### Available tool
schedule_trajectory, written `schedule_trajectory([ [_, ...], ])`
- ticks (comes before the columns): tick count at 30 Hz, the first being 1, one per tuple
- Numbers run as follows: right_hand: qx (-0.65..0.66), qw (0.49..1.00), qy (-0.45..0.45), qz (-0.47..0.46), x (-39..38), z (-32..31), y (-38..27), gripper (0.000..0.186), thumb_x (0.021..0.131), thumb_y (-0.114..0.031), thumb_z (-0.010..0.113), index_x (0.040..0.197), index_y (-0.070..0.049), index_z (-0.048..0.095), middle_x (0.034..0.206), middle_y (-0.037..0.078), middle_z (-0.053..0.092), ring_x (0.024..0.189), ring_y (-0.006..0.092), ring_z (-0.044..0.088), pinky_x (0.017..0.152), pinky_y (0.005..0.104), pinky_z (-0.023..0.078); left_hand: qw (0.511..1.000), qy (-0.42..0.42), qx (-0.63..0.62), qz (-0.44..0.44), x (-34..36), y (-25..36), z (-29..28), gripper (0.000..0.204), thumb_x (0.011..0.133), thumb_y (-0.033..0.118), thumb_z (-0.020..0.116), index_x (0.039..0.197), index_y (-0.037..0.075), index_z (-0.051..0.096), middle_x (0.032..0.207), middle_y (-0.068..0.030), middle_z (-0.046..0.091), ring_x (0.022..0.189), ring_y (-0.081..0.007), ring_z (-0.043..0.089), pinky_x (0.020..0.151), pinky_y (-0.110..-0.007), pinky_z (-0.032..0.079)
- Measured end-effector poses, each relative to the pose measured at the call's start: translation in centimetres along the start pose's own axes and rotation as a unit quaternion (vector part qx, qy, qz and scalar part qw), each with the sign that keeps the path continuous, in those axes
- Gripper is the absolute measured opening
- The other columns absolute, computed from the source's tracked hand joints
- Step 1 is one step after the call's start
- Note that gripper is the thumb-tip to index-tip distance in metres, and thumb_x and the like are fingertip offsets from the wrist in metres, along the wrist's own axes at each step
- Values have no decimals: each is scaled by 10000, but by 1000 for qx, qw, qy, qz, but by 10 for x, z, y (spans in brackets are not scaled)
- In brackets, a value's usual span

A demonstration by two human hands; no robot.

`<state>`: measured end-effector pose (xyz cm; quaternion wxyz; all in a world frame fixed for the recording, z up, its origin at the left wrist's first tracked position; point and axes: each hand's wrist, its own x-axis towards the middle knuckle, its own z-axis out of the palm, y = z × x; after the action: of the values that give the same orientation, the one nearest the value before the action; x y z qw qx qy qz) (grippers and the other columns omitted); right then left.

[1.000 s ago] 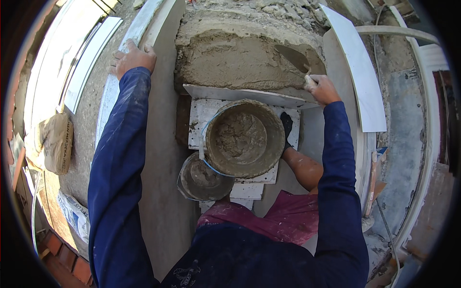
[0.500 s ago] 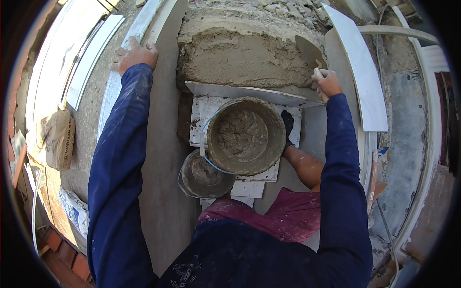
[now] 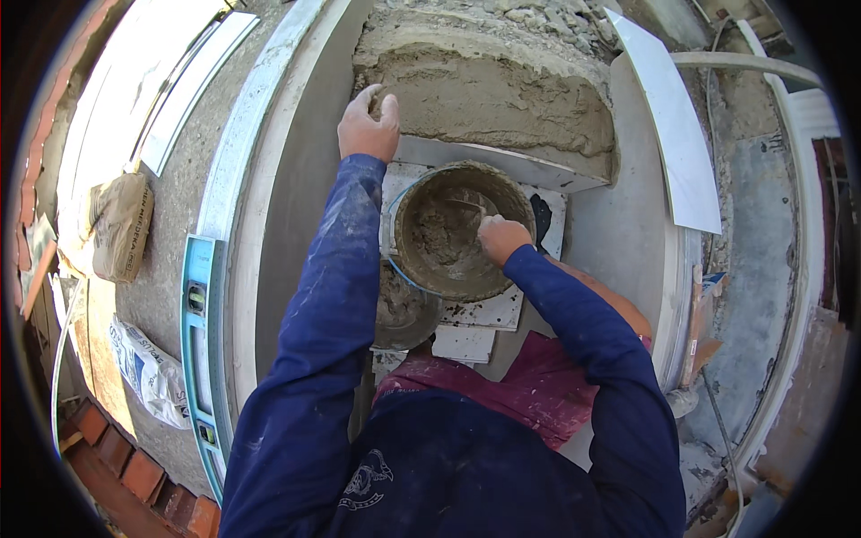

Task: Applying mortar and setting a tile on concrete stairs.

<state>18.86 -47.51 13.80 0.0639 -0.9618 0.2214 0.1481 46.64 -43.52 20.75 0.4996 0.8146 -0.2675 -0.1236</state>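
A trowel (image 3: 462, 208) is gripped by the right hand (image 3: 502, 238) inside the mortar bucket (image 3: 448, 235). Just beyond the bucket, the left hand (image 3: 368, 128) (fingers loosely together) is rested against the mortar bed (image 3: 489, 90).

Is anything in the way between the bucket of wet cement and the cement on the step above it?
Nothing visible blocks it. The right hand is inside the bucket, and the cement bed lies just above, past a thin white slab edge. The left hand rests off to the side of that path.
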Motion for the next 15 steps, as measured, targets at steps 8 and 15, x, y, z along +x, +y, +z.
schedule_trajectory([
  [8,-23,998,0,61,-32,-23,31,147,788,-155,550,782,-51,653,813,164,649,731,343,658,638,445,524,946,-184,88,-251,-113,-159,12,619,776,538,601,981,-43,667,993,-289,640,1013,-379,612,884,-407,452],
  [15,169,968,-128,132,-56,53,25,207,773,-163,534,829,-5,656,869,227,655,823,387,643,752,462,522,972,-145,68,-171,-149,-114,41,386,789,341,600,903,-20,678,850,-261,655,856,-406,631,781,-444,480],
])
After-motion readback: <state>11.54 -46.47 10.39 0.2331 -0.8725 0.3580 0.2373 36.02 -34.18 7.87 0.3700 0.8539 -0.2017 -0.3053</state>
